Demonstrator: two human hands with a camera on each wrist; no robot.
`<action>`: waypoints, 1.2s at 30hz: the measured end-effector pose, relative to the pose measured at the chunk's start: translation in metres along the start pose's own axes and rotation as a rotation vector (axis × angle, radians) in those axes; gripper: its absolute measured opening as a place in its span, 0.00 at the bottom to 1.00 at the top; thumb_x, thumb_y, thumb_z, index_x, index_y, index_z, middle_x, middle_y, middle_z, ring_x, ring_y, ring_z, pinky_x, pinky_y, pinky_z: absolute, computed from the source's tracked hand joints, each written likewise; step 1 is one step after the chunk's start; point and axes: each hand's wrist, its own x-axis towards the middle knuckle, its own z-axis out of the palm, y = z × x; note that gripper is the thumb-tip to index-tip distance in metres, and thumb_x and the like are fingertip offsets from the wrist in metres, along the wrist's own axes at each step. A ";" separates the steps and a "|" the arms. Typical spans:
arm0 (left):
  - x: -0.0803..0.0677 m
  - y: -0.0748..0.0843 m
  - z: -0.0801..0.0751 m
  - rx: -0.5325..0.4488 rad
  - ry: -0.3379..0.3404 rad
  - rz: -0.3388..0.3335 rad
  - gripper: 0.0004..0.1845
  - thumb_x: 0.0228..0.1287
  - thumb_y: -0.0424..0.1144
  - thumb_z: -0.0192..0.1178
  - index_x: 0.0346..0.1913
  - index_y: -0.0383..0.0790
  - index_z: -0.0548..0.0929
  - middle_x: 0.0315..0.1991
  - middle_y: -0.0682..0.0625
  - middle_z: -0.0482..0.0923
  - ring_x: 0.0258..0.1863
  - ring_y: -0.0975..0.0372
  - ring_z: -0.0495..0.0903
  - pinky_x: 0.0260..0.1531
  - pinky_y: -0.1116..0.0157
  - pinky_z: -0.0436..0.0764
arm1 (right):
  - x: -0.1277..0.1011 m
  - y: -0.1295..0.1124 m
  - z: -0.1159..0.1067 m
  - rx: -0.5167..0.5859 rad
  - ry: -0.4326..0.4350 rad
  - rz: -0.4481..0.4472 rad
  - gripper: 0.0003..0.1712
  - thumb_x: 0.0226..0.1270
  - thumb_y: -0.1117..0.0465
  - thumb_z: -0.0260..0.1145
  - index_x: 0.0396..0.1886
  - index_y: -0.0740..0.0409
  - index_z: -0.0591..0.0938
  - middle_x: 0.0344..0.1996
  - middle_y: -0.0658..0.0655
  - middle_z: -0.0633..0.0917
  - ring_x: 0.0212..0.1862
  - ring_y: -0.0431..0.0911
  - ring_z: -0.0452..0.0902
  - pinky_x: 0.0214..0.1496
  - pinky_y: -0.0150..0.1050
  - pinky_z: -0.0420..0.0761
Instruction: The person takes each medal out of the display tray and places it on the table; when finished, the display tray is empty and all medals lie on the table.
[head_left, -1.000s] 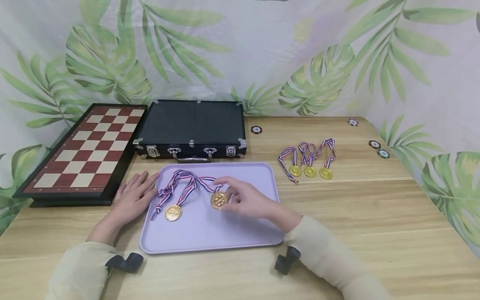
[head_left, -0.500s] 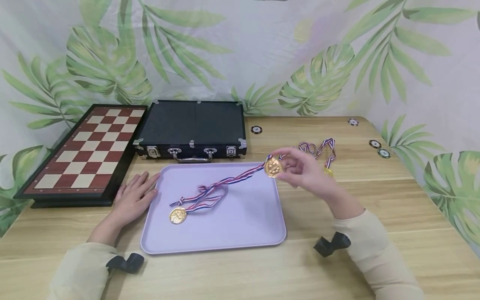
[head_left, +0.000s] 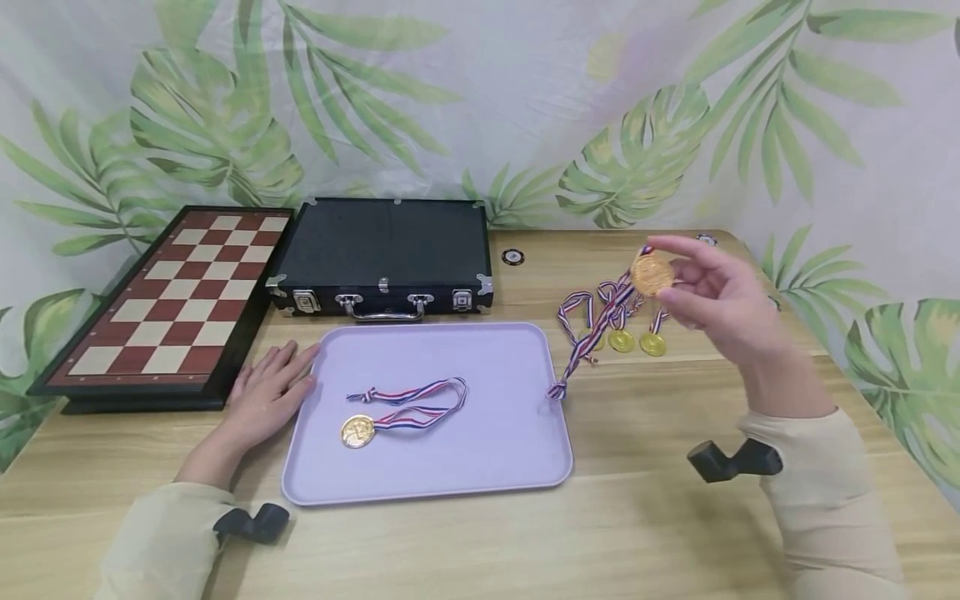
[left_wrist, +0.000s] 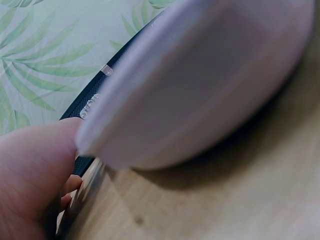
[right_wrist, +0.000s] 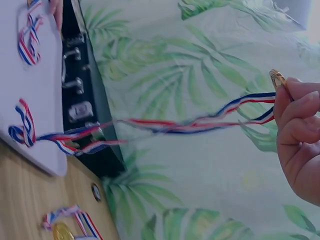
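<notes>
Between thumb and fingers, my right hand (head_left: 723,304) pinches a gold medal (head_left: 652,273) held up over the table's right side. Its striped ribbon (head_left: 596,329) hangs down to the left, the knotted end at the tray's right edge. A second gold medal (head_left: 357,431) lies on the lilac tray (head_left: 487,467), its ribbon looped to the right. My left hand (head_left: 266,396) rests with fingers extended on the table against the tray's left edge; the left wrist view shows its thumb (left_wrist: 37,150) touching the rim. Behind the raised medal, several medals (head_left: 621,341) lie on the table, one partly covered by the ribbon.
A black case (head_left: 390,250) with metal latches stands behind the tray. To its left lies a red-and-cream chessboard (head_left: 180,304). A poker chip (head_left: 513,257) sits right of the case; another chip (head_left: 707,239) is at the back right, partly hidden by the hand.
My right hand has lifted its medal from the tray and carried it up and right, drawing the ribbon along. The other medal's ribbon has shifted on the tray. My left hand stays put.
</notes>
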 end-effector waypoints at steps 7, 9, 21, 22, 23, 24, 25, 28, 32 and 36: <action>0.001 0.000 0.001 0.000 0.001 0.000 0.26 0.65 0.48 0.39 0.65 0.45 0.56 0.62 0.32 0.46 0.62 0.42 0.39 0.51 0.42 0.32 | -0.019 -0.023 -0.034 0.175 0.049 -0.080 0.27 0.52 0.87 0.46 0.55 0.77 0.62 0.29 0.64 0.76 0.18 0.43 0.63 0.16 0.30 0.57; 0.000 0.000 0.000 0.000 0.001 -0.006 0.26 0.65 0.48 0.39 0.65 0.45 0.56 0.62 0.32 0.46 0.62 0.42 0.39 0.51 0.42 0.32 | -0.024 -0.028 -0.044 0.222 0.074 -0.097 0.27 0.52 0.88 0.45 0.55 0.80 0.61 0.28 0.65 0.76 0.18 0.44 0.63 0.17 0.30 0.57; 0.000 0.002 -0.002 -0.007 -0.004 -0.018 0.26 0.65 0.48 0.39 0.65 0.44 0.55 0.62 0.31 0.46 0.62 0.42 0.38 0.51 0.42 0.32 | -0.023 -0.033 -0.116 0.116 0.466 0.163 0.23 0.52 0.83 0.54 0.49 0.66 0.75 0.20 0.59 0.76 0.15 0.41 0.66 0.15 0.27 0.68; 0.001 0.002 -0.002 -0.005 -0.003 -0.015 0.26 0.65 0.48 0.39 0.65 0.44 0.55 0.62 0.31 0.46 0.62 0.42 0.38 0.51 0.42 0.32 | -0.020 -0.031 -0.122 0.099 0.497 0.219 0.23 0.51 0.82 0.56 0.48 0.62 0.76 0.21 0.58 0.76 0.16 0.41 0.66 0.15 0.28 0.68; 0.001 0.001 -0.002 -0.005 -0.002 -0.014 0.26 0.65 0.48 0.39 0.65 0.44 0.55 0.62 0.31 0.46 0.62 0.42 0.39 0.51 0.42 0.32 | -0.017 -0.029 -0.128 0.076 0.528 0.272 0.23 0.50 0.80 0.58 0.47 0.60 0.77 0.21 0.57 0.76 0.16 0.41 0.66 0.15 0.28 0.67; 0.001 0.001 -0.002 -0.006 -0.002 -0.014 0.26 0.65 0.48 0.39 0.65 0.45 0.55 0.62 0.31 0.46 0.62 0.42 0.38 0.51 0.42 0.32 | -0.014 -0.026 -0.134 0.053 0.555 0.324 0.24 0.49 0.78 0.60 0.47 0.58 0.77 0.21 0.56 0.76 0.17 0.41 0.67 0.16 0.28 0.68; 0.001 0.001 -0.001 -0.007 -0.004 -0.015 0.26 0.65 0.48 0.39 0.65 0.45 0.55 0.62 0.31 0.46 0.62 0.42 0.38 0.51 0.42 0.32 | -0.010 -0.023 -0.139 0.028 0.581 0.369 0.25 0.48 0.77 0.62 0.48 0.56 0.77 0.21 0.55 0.76 0.17 0.40 0.67 0.16 0.28 0.68; 0.001 0.000 0.000 -0.009 -0.007 -0.014 0.26 0.65 0.48 0.39 0.65 0.45 0.55 0.63 0.32 0.46 0.62 0.43 0.38 0.51 0.42 0.32 | 0.002 -0.016 -0.149 -0.064 0.639 0.477 0.32 0.46 0.72 0.67 0.54 0.52 0.72 0.22 0.52 0.75 0.19 0.39 0.68 0.18 0.28 0.69; 0.001 -0.001 0.001 -0.011 -0.007 -0.013 0.26 0.65 0.48 0.39 0.65 0.45 0.55 0.63 0.32 0.46 0.62 0.43 0.38 0.52 0.42 0.32 | 0.020 -0.005 -0.155 -0.095 0.703 0.504 0.37 0.45 0.69 0.68 0.59 0.50 0.68 0.23 0.50 0.75 0.20 0.39 0.69 0.19 0.27 0.71; 0.001 -0.002 0.002 -0.011 -0.003 -0.010 0.26 0.65 0.48 0.39 0.65 0.45 0.55 0.63 0.32 0.46 0.62 0.43 0.38 0.52 0.42 0.32 | 0.030 0.005 -0.156 -0.050 0.739 0.435 0.36 0.46 0.72 0.67 0.58 0.52 0.69 0.23 0.51 0.75 0.18 0.39 0.69 0.17 0.28 0.70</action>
